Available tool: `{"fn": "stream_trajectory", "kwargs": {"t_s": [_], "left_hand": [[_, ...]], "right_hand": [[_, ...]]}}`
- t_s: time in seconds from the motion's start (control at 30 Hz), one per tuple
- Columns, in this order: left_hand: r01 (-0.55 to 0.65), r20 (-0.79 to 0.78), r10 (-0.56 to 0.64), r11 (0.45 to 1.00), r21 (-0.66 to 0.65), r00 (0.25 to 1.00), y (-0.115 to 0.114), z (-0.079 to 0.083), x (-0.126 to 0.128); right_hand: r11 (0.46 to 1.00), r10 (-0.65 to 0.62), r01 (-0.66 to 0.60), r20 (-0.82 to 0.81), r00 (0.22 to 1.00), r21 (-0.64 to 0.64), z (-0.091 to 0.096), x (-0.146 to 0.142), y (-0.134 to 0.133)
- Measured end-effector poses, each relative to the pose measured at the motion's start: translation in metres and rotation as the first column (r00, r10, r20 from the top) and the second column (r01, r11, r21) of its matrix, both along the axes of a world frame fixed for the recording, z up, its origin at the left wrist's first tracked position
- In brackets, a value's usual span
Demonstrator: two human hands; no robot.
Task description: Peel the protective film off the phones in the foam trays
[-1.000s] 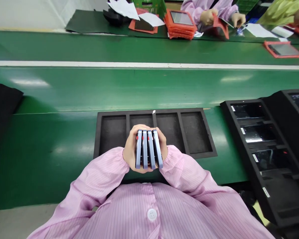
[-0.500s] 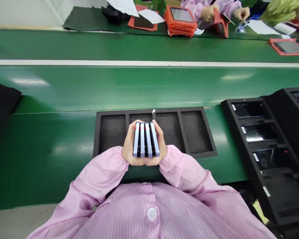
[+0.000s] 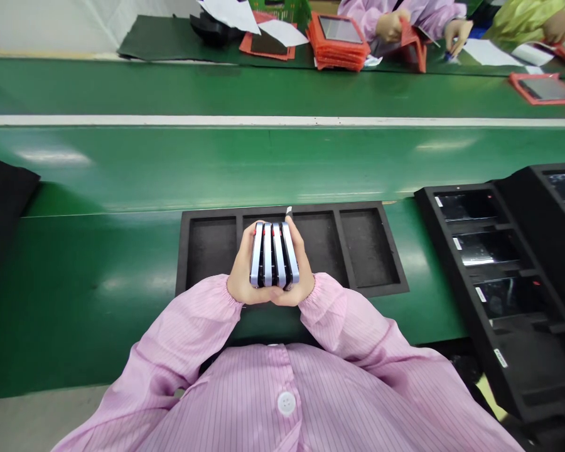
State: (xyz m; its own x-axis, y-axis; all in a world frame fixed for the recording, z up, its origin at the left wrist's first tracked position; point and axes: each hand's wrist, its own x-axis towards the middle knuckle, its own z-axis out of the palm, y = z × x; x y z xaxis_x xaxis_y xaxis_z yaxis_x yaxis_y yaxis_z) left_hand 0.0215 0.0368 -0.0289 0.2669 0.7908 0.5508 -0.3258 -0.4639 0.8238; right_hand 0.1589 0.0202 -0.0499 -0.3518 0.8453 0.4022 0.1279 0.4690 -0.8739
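Between my two hands stands a row of several smartphones point(image 3: 275, 254), on edge side by side, with pale blue metal frames and small red marks near their far ends. My left hand point(image 3: 243, 270) wraps the row from the left, and my right hand point(image 3: 303, 267) closes on it from the right. Below the phones the fingers of both hands meet. Just beneath and beyond them lies a black foam tray point(image 3: 398, 290) with several bare compartments; the hands cover part of its middle.
At right, a second black tray point(image 3: 464, 314) holds dark-screened devices point(image 3: 487, 248); another black tray point(image 3: 546, 188) is beside it. Black material point(image 3: 4, 194) stands at left. Across the green bench point(image 3: 98, 301), co-workers' hands point(image 3: 390, 26) handle red sleeves near a red stack point(image 3: 339, 53).
My hands and the phones have shifted slightly away from my body, and the phones lean a little differently. Across the bench, a co-worker's hand has moved down toward the surface.
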Motion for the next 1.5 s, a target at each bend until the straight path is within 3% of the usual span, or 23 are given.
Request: {"fn": "stream_trajectory", "kwargs": {"t_s": [0.13,0.33,0.43,0.5,0.67,0.8,1.07,1.23,1.5], "left_hand": [[0.047,-0.135,-0.059,0.995,-0.092,0.989,0.004,0.01,-0.015],[0.18,-0.29,-0.172,0.984,0.0,0.941,-0.006,0.029,-0.038],[0.155,-0.359,-0.137,0.988,0.021,0.923,-0.016,0.032,-0.041],[0.119,-0.371,-0.096,0.992,0.04,0.924,-0.02,0.032,-0.041],[0.052,-0.35,0.042,0.966,0.254,0.936,-0.016,0.032,-0.04],[0.073,-0.326,0.074,0.906,0.417,0.942,-0.008,0.034,-0.042],[0.046,-0.314,0.034,0.969,0.245,0.949,-0.002,0.023,-0.04],[0.045,-0.314,0.005,0.987,0.152,0.949,0.003,0.026,-0.039],[0.041,-0.3,0.013,0.984,0.175,0.954,0.001,0.023,-0.037]], "right_hand": [[0.999,0.007,-0.005,-0.046,0.999,0.038,0.019,0.006,0.0],[0.976,0.208,-0.212,0.069,0.976,0.054,0.042,0.017,-0.006],[0.961,0.258,-0.265,0.094,0.962,0.078,0.046,0.018,-0.008],[0.966,0.22,-0.228,0.08,0.972,0.123,0.044,0.017,-0.007],[0.93,0.101,-0.117,0.063,0.993,0.35,0.041,0.01,0.001],[0.879,0.126,-0.117,0.012,0.992,0.462,0.041,0.007,0.01],[0.935,0.143,-0.121,-0.041,0.989,0.333,0.03,0.004,0.02],[0.966,0.115,-0.104,-0.032,0.993,0.238,0.033,0.004,0.023],[0.968,0.08,-0.071,-0.028,0.996,0.24,0.025,0.002,0.021]]}}
